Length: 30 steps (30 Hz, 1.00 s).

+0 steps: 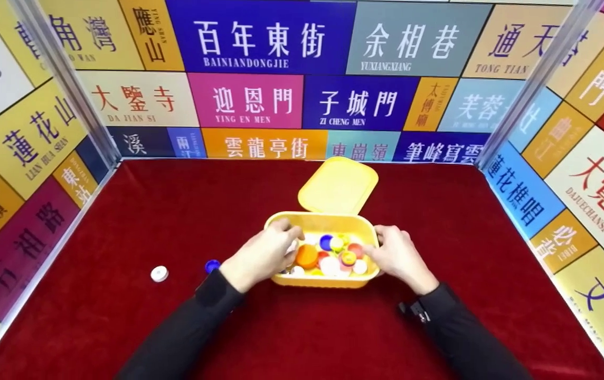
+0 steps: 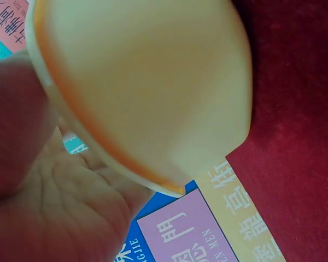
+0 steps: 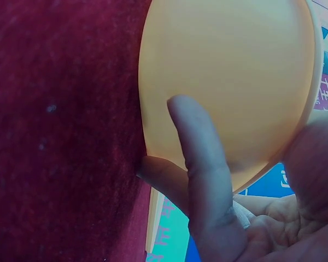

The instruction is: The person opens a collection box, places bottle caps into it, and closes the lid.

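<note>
A yellow plastic box (image 1: pixel 323 282) stands on the red cloth, holding several bottle caps, among them an orange cap (image 1: pixel 307 256) and a blue cap (image 1: pixel 326 242). My left hand (image 1: pixel 265 250) reaches over its left rim, fingers bent down among the caps. Whether they pinch a cap is hidden; the left wrist view shows mainly the box's outer wall (image 2: pixel 153 82) and my palm. At the right end, my right hand (image 1: pixel 399 256) grips the box, thumb over the rim. In the right wrist view, two fingers (image 3: pixel 202 158) lie along the outer wall (image 3: pixel 218 65).
Behind the box lies its yellow lid (image 1: pixel 339 184). To the left, a white cap (image 1: pixel 159 273) sits on the cloth, and a second blue cap (image 1: pixel 212 265) lies close to my left wrist. Printed panels (image 1: pixel 260 100) enclose the back and both sides.
</note>
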Motion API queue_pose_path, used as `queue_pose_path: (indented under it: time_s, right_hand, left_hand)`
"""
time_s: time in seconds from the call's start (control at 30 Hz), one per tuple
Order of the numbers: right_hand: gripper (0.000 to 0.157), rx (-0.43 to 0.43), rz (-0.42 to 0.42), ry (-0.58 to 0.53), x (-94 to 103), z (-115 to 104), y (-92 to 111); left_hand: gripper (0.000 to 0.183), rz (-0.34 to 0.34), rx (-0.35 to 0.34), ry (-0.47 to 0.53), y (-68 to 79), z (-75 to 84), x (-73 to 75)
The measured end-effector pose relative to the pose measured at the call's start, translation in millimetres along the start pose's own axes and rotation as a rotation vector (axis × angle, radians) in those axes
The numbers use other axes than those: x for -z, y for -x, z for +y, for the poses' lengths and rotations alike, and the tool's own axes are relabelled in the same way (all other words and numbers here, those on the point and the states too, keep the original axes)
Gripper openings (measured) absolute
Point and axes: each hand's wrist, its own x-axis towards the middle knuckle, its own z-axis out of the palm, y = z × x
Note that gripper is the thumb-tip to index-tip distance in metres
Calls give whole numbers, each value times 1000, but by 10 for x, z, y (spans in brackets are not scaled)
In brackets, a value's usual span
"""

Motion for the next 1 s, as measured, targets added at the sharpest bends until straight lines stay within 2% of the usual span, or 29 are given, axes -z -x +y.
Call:
queue_pose_path:
  time_s: [0.27, 0.7, 1.0]
  right_hand:
    - [40, 6, 6, -2, 31, 4, 17]
    - [43, -6, -17, -6, 4, -10, 15]
    - [43, -2, -20, -5, -3, -10, -4]
  left_hand:
    - [24, -28, 23, 21, -25, 20, 4]
    - [19, 24, -13, -6, 16, -15, 43]
    - [24, 20, 8, 1, 11, -32, 133]
